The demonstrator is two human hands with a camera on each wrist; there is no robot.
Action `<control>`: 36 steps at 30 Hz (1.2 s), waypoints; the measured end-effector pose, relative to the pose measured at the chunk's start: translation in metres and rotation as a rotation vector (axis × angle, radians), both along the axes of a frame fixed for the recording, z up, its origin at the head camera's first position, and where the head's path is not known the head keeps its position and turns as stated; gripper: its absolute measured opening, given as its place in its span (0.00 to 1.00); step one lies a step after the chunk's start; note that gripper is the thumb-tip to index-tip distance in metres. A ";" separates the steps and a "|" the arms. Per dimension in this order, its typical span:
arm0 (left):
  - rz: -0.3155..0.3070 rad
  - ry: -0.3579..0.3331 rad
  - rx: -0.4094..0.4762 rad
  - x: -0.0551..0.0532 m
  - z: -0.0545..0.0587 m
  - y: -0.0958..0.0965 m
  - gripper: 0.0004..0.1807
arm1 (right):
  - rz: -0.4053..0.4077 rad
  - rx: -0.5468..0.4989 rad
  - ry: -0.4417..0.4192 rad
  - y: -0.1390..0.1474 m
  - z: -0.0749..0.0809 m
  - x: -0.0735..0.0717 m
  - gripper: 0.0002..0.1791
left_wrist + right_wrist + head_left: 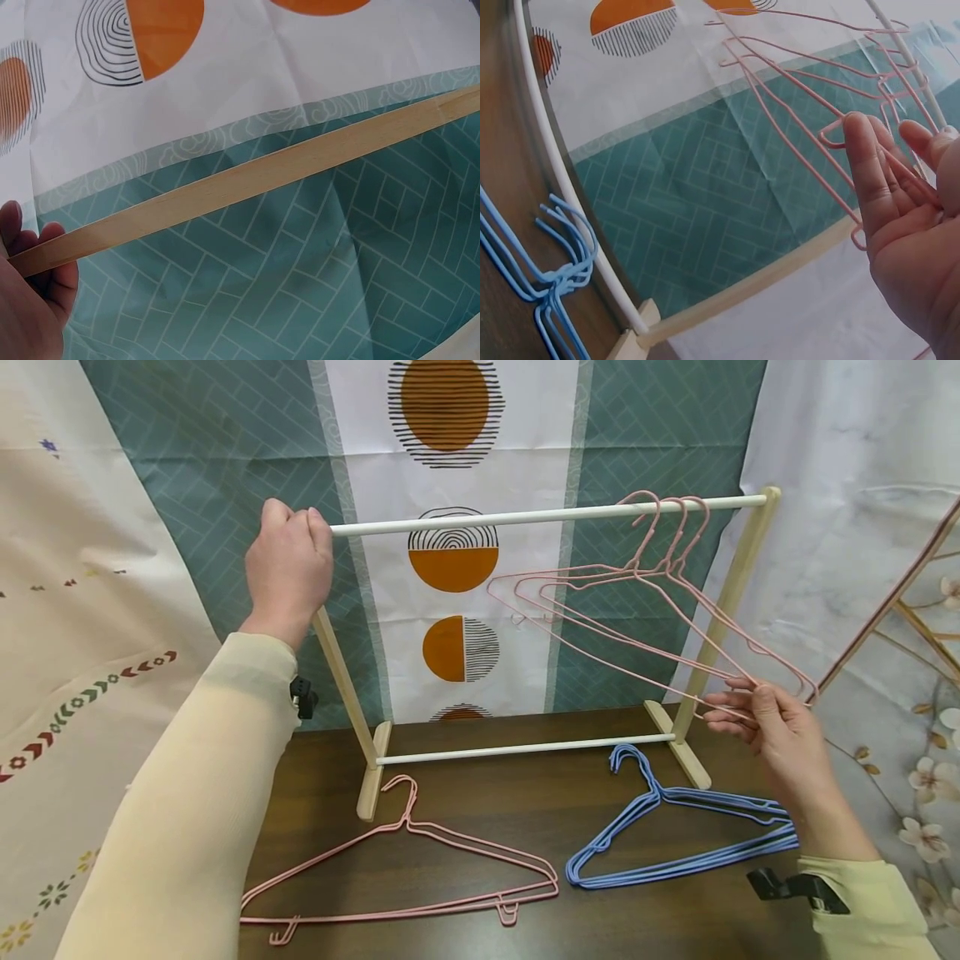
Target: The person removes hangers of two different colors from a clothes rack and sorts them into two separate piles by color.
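three pink hangers (pixel 670 565) already hang on the rail (pixel 525 517), the right hand (pixel 787 731) pinching near their lower corner, the left hand (pixel 288 564) gripping the rack (pixel 345 685), while flat pink hangers (pixel 407 820) and blue hangers (pixel 658 792) on the bench (pixel 615 935) seem left.

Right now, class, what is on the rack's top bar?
Three pink hangers hook over the top bar, toward its right end. The left hand covers the left end, so that part cannot be seen.

Three pink hangers (pixel 637 572) — hooked over white rail (pixel 525 517); wooden rack (pixel 738 575) — upright.
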State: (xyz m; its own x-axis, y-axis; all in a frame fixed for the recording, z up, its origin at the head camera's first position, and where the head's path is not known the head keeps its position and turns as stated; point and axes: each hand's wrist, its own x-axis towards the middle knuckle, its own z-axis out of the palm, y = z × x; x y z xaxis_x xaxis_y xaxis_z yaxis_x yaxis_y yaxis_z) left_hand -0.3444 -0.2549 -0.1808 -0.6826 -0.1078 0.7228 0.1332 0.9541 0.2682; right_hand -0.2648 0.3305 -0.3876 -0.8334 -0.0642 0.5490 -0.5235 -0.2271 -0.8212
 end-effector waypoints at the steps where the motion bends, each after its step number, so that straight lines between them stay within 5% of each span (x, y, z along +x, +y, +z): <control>1: -0.001 0.000 0.000 0.000 0.000 0.000 0.40 | 0.000 -0.006 0.009 -0.001 0.001 0.000 0.23; 13: -0.006 0.003 -0.004 -0.003 0.000 0.001 0.40 | 0.119 -0.096 0.113 -0.003 -0.001 0.006 0.23; 22: 0.002 0.003 -0.007 -0.001 0.002 0.002 0.39 | 0.035 0.061 -0.025 -0.014 -0.010 0.016 0.21; 36: 0.012 -0.008 -0.005 0.000 0.001 0.001 0.40 | 0.257 0.186 -0.163 -0.059 -0.057 0.023 0.22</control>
